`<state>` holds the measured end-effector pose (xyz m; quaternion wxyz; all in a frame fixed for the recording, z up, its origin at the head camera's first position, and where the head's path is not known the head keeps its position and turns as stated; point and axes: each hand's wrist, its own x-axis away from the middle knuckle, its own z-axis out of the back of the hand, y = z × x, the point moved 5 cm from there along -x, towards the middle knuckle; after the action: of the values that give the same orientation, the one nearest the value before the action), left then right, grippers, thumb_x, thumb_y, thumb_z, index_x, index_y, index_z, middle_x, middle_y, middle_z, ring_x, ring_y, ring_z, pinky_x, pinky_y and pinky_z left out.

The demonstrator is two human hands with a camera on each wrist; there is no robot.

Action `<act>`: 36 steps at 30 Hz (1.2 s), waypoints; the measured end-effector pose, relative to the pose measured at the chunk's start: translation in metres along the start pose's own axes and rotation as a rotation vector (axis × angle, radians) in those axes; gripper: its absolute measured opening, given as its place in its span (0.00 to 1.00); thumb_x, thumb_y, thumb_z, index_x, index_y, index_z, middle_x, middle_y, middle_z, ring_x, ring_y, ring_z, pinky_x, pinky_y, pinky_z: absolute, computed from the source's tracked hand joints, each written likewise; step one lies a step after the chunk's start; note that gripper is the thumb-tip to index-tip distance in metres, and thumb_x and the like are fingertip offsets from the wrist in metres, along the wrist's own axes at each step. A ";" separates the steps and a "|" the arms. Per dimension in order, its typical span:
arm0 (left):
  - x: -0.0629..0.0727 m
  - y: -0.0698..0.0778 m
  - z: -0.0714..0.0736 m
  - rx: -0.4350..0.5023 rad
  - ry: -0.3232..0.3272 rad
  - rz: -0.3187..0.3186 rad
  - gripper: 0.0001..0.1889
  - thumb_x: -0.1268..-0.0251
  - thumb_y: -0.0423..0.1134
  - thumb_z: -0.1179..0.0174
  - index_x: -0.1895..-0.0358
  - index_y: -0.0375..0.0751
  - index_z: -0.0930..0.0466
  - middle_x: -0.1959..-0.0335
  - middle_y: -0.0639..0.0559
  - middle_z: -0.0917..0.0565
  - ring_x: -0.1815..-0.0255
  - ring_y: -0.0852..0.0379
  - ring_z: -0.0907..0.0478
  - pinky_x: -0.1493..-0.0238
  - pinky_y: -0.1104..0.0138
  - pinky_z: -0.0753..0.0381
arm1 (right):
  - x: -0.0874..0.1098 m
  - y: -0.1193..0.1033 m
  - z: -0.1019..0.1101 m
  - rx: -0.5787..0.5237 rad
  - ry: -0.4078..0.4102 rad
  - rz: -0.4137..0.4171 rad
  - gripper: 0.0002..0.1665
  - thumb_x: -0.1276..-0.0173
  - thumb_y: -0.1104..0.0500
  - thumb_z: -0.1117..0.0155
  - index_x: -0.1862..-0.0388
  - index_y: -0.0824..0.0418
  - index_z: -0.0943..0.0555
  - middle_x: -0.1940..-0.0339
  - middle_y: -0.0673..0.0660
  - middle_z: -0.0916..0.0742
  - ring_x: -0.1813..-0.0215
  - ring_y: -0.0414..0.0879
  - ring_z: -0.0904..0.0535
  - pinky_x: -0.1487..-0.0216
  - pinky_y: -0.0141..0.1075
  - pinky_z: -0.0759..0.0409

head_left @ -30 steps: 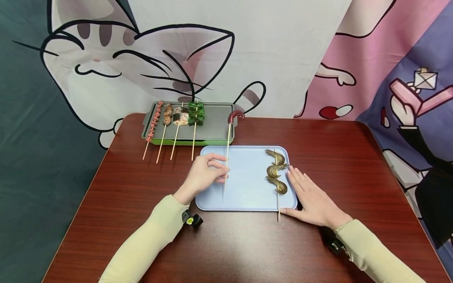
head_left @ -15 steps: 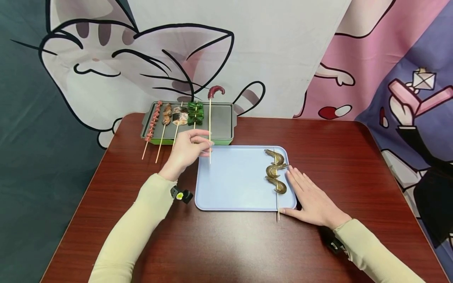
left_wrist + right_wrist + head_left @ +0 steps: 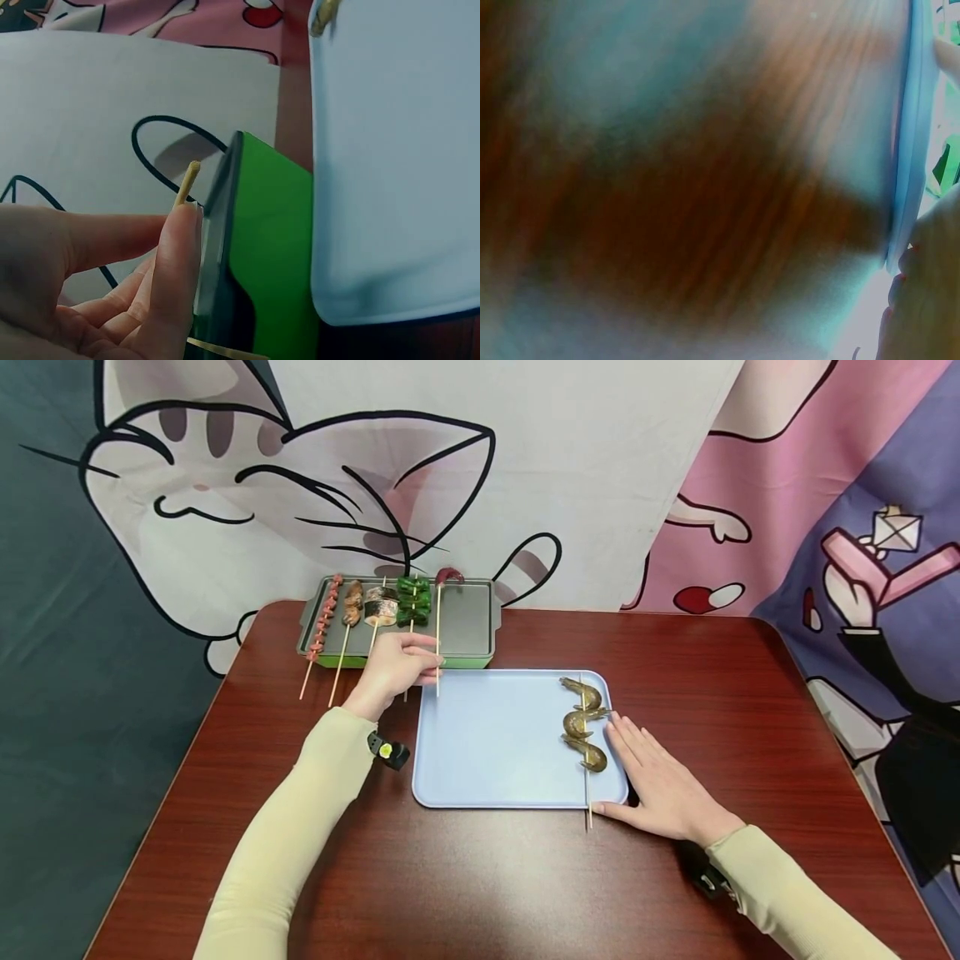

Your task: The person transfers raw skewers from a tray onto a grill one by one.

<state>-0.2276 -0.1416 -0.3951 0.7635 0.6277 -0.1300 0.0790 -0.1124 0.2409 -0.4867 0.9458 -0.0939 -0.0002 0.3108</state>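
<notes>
My left hand [image 3: 397, 667] pinches the stick of a skewer with a curled dark red piece [image 3: 450, 575] at its top. That piece lies over the far right half of a grey grill pan with a green base [image 3: 468, 622], right of a green pepper skewer [image 3: 414, 602]. In the left wrist view the stick's end [image 3: 189, 181] pokes up between thumb and fingers, beside the green base. My right hand [image 3: 663, 781], fingers straight, rests at the right edge of the pale blue tray [image 3: 495, 735]. Close to its fingertips, a skewer of shrimp [image 3: 581, 724] lies on the tray.
Left on the grill pan lie a skewer of small pink pieces [image 3: 324, 618], a brown meat skewer [image 3: 354, 603] and a skewer with a thick pale, dark-skinned chunk [image 3: 382, 607]. Their sticks overhang the near edge. A printed cloth [image 3: 600, 468] hangs behind the brown table [image 3: 480, 885].
My left hand has carried the red-tipped skewer from above the tray leftward and away to the grill pan, then lowered its tip. My right hand and the shrimp skewer have stayed put.
</notes>
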 end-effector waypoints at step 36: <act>0.011 0.012 0.015 -0.349 0.138 -0.093 0.22 0.28 0.38 0.35 0.35 0.35 0.21 0.54 0.41 0.12 0.63 0.49 0.12 0.58 0.58 0.11 | 0.000 0.000 0.001 -0.007 0.010 0.005 0.70 0.40 0.21 0.38 0.18 0.69 0.47 0.17 0.65 0.46 0.18 0.58 0.52 0.20 0.51 0.51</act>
<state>-0.2216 -0.1545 -0.3774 0.8707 0.4842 -0.0597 0.0627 -0.1126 0.2406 -0.4856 0.9448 -0.0988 0.0036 0.3125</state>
